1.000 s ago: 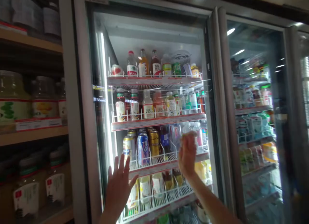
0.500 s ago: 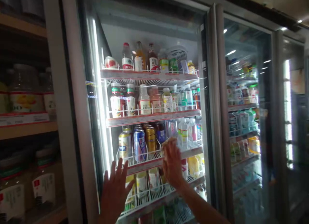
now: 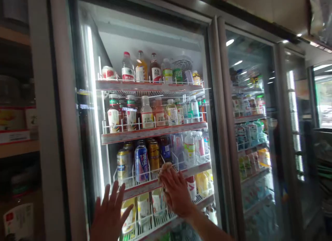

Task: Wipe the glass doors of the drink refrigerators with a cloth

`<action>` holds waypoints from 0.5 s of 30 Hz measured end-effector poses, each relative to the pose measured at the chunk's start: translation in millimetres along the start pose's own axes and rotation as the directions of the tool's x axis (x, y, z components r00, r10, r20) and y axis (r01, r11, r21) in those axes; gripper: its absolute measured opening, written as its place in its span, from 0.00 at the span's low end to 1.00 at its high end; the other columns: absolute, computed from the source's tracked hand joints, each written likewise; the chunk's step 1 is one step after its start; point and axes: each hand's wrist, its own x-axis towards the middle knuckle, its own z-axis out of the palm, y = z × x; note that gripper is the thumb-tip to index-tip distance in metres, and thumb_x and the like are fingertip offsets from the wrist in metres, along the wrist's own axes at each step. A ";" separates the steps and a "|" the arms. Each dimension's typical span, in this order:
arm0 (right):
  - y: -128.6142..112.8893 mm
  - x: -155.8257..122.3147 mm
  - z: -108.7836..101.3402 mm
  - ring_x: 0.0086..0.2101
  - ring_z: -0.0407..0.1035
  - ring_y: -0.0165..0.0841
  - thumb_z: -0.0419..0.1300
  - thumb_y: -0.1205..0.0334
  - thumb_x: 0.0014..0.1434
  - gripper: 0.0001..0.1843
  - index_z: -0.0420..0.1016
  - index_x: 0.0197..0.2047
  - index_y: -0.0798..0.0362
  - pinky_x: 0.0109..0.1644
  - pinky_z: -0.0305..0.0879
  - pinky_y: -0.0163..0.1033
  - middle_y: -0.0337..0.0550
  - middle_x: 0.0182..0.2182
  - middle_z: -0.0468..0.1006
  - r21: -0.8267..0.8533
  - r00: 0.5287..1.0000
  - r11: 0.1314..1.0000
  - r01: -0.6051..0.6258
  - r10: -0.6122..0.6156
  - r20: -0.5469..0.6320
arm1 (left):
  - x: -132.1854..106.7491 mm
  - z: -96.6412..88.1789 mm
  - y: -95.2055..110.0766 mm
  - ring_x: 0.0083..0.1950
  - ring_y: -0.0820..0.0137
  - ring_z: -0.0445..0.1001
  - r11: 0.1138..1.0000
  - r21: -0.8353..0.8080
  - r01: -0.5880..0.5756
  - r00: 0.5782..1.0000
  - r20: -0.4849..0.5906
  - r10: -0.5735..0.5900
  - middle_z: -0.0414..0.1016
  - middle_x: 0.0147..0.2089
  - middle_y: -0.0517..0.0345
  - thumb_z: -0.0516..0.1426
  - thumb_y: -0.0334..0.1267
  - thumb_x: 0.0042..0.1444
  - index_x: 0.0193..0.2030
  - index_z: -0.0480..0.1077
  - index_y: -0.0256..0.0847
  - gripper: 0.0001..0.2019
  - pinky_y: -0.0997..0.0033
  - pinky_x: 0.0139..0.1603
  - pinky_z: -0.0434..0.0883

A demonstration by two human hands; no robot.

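Observation:
My left hand (image 3: 109, 216) is open, fingers spread, flat against the glass door (image 3: 212, 95) of a drinks fridge at its lower left. My right hand (image 3: 175, 190) lies flat on the same glass, fingers together and stretched, level with the third shelf. Behind the glass stand cans (image 3: 141, 163) and bottles (image 3: 146, 113) on wire shelves with red price strips (image 3: 153, 132). Neither hand holds anything.
A second glass-door fridge (image 3: 249, 130) with drinks stands to the right, and a third door beyond it. Wooden shelves (image 3: 18, 147) with large jars are on the left. A bright window shows at the far right.
My right hand has slid left and down across the glass. The left hand has sunk lower in view. The camera has turned right, showing more of the fridges on the right.

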 end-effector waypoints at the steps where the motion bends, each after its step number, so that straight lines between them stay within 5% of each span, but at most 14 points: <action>1: 9.4 -4.2 -1.5 0.64 0.41 0.42 0.47 0.64 0.58 0.35 0.41 0.67 0.47 0.63 0.45 0.54 0.40 0.64 0.53 -0.021 1.000 1.000 -0.007 0.007 0.004 | 0.8 -0.7 0.6 0.70 0.55 0.37 1.000 -0.001 -0.007 1.000 -0.006 0.007 0.36 0.71 0.50 0.40 0.47 0.62 0.68 0.34 0.44 0.30 0.43 0.64 0.46; 3: 40.3 -10.8 -6.5 0.64 0.43 0.43 0.45 0.66 0.60 0.35 0.38 0.68 0.48 0.62 0.46 0.57 0.45 0.65 0.51 -0.089 0.973 0.973 -0.211 0.201 -0.111 | 2.2 -2.0 2.3 0.70 0.55 0.36 1.000 -0.002 -0.011 1.000 -0.012 0.011 0.34 0.71 0.51 0.40 0.47 0.62 0.68 0.34 0.44 0.30 0.43 0.64 0.44; 6: 67.3 -10.7 -10.2 0.64 0.42 0.48 0.43 0.64 0.62 0.35 0.31 0.68 0.53 0.57 0.52 0.59 0.55 0.66 0.42 -0.073 0.808 0.842 -0.534 0.483 -0.337 | 2.0 -2.2 4.1 0.70 0.54 0.36 1.000 -0.002 0.002 1.000 -0.010 -0.002 0.33 0.71 0.51 0.40 0.49 0.61 0.68 0.34 0.43 0.31 0.42 0.64 0.44; 7: 63.3 -9.0 -9.3 0.64 0.41 0.48 0.43 0.64 0.62 0.35 0.30 0.68 0.53 0.57 0.53 0.59 0.55 0.66 0.40 -0.050 0.800 0.839 -0.541 0.495 -0.340 | 1.2 -1.7 4.0 0.70 0.54 0.36 1.000 -0.005 0.008 1.000 -0.011 -0.008 0.34 0.71 0.51 0.40 0.49 0.61 0.68 0.34 0.44 0.31 0.42 0.64 0.44; 10: 33.4 -5.1 -5.8 0.65 0.38 0.44 0.44 0.64 0.60 0.35 0.36 0.68 0.49 0.61 0.49 0.55 0.44 0.66 0.45 -0.017 0.964 0.975 -0.222 0.217 -0.151 | -2.2 1.1 1.7 0.70 0.52 0.36 1.000 -0.013 0.010 1.000 0.019 -0.010 0.34 0.71 0.50 0.41 0.49 0.61 0.68 0.34 0.45 0.31 0.40 0.64 0.45; 12: 30.2 -2.2 -7.7 0.64 0.40 0.41 0.46 0.64 0.59 0.34 0.40 0.67 0.46 0.63 0.46 0.53 0.38 0.65 0.51 -0.013 0.998 0.999 -0.034 0.034 -0.044 | -4.4 3.2 -0.5 0.70 0.52 0.37 1.000 -0.011 0.011 0.999 0.043 -0.011 0.34 0.71 0.50 0.42 0.48 0.61 0.68 0.34 0.45 0.31 0.40 0.63 0.45; 13: 38.9 0.7 -10.5 0.64 0.41 0.41 0.46 0.64 0.59 0.34 0.41 0.67 0.46 0.63 0.45 0.54 0.38 0.65 0.52 -0.032 0.998 0.999 -0.040 0.039 -0.046 | -5.3 4.2 -1.4 0.70 0.52 0.37 1.000 -0.011 0.007 0.999 0.043 -0.007 0.34 0.71 0.50 0.42 0.47 0.61 0.68 0.34 0.45 0.31 0.40 0.63 0.46; 15: 69.5 11.1 -18.1 0.64 0.44 0.43 0.45 0.65 0.60 0.34 0.39 0.68 0.49 0.61 0.47 0.56 0.46 0.65 0.49 -0.089 0.957 0.964 -0.250 0.231 -0.177 | -6.8 6.0 -2.9 0.70 0.53 0.37 1.000 -0.005 0.002 1.000 0.018 -0.002 0.35 0.71 0.52 0.42 0.46 0.60 0.68 0.34 0.46 0.31 0.40 0.63 0.46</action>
